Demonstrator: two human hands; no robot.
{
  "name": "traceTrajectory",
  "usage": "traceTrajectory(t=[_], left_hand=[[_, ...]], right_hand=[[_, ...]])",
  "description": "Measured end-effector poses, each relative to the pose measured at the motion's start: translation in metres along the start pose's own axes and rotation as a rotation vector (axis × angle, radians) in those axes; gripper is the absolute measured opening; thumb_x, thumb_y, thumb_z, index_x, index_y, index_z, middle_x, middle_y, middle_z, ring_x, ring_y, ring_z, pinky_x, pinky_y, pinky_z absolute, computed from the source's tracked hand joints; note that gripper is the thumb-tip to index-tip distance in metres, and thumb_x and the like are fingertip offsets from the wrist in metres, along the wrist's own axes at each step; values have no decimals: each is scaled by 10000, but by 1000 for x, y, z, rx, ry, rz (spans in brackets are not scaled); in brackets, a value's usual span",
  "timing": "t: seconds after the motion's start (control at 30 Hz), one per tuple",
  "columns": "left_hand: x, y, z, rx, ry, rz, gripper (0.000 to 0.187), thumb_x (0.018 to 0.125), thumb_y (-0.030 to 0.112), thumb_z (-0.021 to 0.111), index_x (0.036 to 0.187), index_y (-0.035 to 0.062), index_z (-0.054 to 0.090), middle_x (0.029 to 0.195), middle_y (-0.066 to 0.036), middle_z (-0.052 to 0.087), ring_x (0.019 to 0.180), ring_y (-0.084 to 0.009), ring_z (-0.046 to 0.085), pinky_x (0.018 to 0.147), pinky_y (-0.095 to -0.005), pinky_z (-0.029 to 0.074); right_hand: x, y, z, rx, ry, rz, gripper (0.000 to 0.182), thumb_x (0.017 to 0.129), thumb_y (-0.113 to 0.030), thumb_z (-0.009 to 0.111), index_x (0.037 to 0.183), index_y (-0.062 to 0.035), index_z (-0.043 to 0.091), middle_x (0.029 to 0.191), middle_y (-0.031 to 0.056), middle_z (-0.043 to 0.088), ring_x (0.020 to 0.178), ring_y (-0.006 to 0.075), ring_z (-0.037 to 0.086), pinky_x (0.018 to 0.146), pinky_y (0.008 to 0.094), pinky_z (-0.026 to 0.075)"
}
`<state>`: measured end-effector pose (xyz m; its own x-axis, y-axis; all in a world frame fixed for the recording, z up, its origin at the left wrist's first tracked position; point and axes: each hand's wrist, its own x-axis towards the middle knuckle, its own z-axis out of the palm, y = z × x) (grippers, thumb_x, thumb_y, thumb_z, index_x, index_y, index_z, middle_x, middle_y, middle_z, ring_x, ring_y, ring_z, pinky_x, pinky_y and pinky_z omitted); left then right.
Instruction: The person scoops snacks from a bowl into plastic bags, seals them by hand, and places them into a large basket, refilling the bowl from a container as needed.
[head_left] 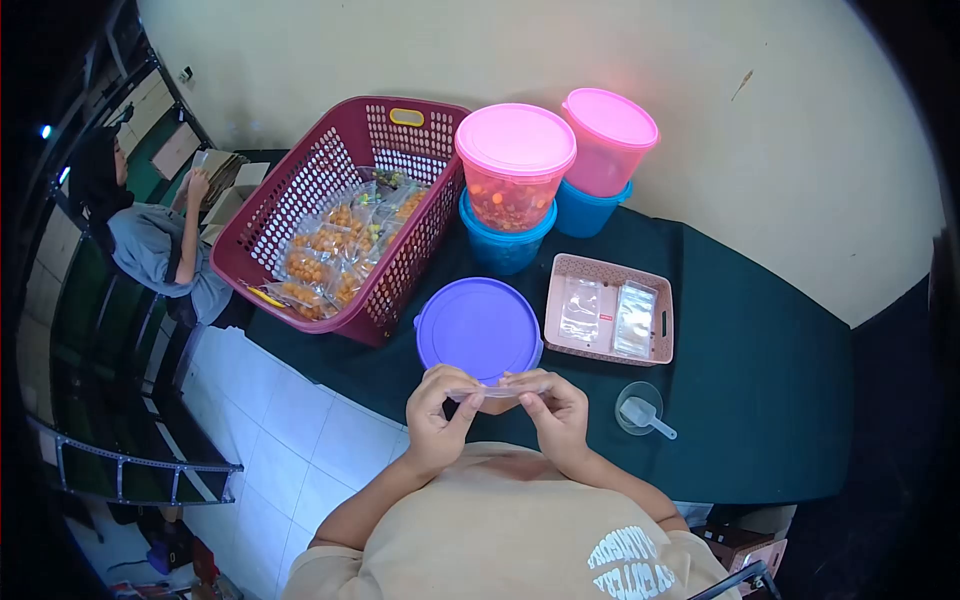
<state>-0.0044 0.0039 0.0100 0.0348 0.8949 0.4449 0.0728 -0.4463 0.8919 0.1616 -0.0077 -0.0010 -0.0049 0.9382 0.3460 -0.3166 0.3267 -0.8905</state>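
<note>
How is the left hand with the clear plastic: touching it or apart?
Touching. The head view shows the left hand pinching one end of the clear plastic between thumb and fingers.

Single head-worn view, tilted forward and down.
Looks from just above the beige shirt (490,530) at the near edge, past left hand (438,420) and right hand (562,415) close below, across the dark green table (760,400) to the pale wall (790,200) on the far side; takes in tiled floor (275,425) at left, wide and curved.
</note>
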Motion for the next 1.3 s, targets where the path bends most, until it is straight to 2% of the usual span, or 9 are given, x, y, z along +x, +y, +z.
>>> traceTrajectory(t=[0.07, 0.3, 0.4, 0.57, 0.7, 0.8, 0.97, 1.2, 1.3], left_hand=[[1, -1, -2, 84, -35, 72, 60, 816, 64, 687, 818, 31, 636, 831, -78, 659, 788, -218, 596, 777, -331, 427], [2, -4, 1, 37, -142, 98, 92, 828, 71, 697, 820, 30, 615, 831, -74, 628, 832, -202, 559, 763, -323, 427], [2, -3, 1, 26, -148, 26, 110, 810, 86, 721, 810, 44, 619, 817, -71, 632, 831, -203, 560, 759, -326, 415], [3, -6, 2, 173, -148, 149, 118, 850, 138, 688, 813, 58, 611, 800, -56, 616, 762, -202, 546, 758, -335, 395], [-7, -9, 10, 131, -85, 60, 111, 872, 163, 648, 826, 74, 601, 777, -52, 607, 742, -223, 551, 774, -356, 366], [-6, -8, 8, 229, -99, 174, 98, 869, 155, 642, 841, 76, 592, 779, -53, 596, 742, -226, 545, 784, -371, 355], [-2, 1, 9, 419, -66, 318, 143, 852, 149, 661, 804, 54, 565, 732, -59, 569, 698, -229, 539, 810, -391, 352], [0, 4, 2, 468, -106, 281, 147, 822, 168, 685, 748, 89, 587, 731, -30, 569, 741, -209, 534, 884, -415, 302], [1, 4, -2, 485, -120, 286, 158, 814, 170, 695, 737, 93, 581, 723, -26, 567, 746, -205, 537, 912, -424, 295]], right_hand=[[4, -5, 2, 23, -31, 135, 65, 865, 1, 636, 925, 23, 645, 986, 143, 677, 1013, 228, 619, 989, 421, 446], [1, 8, -4, -23, -67, 0, 89, 841, 14, 658, 924, -11, 680, 970, 130, 674, 953, 224, 616, 973, 423, 454], [1, 6, -2, -68, -56, -49, 111, 826, 15, 678, 932, -16, 685, 956, 117, 666, 941, 212, 613, 937, 389, 472], [4, 3, -2, -65, -75, 94, 130, 802, -6, 716, 928, -15, 689, 965, 103, 654, 955, 190, 604, 845, 304, 488], [4, 10, -4, -89, -66, 104, 120, 788, 0, 720, 905, -15, 696, 946, 98, 659, 938, 180, 602, 837, 300, 490], [4, 16, -4, -160, -38, 52, 109, 774, -5, 731, 878, -20, 701, 907, 87, 666, 906, 178, 591, 836, 305, 488], [5, 20, -7, -108, 24, 40, 96, 775, -43, 741, 858, -25, 697, 890, 77, 679, 914, 184, 557, 875, 342, 455], [10, 19, -21, -243, 52, -14, 85, 782, -59, 734, 833, -18, 680, 878, 70, 671, 927, 188, 538, 847, 322, 428], [10, 18, -24, -205, 91, 26, 74, 796, -60, 713, 843, -21, 671, 872, 71, 651, 939, 191, 530, 980, 385, 381]])
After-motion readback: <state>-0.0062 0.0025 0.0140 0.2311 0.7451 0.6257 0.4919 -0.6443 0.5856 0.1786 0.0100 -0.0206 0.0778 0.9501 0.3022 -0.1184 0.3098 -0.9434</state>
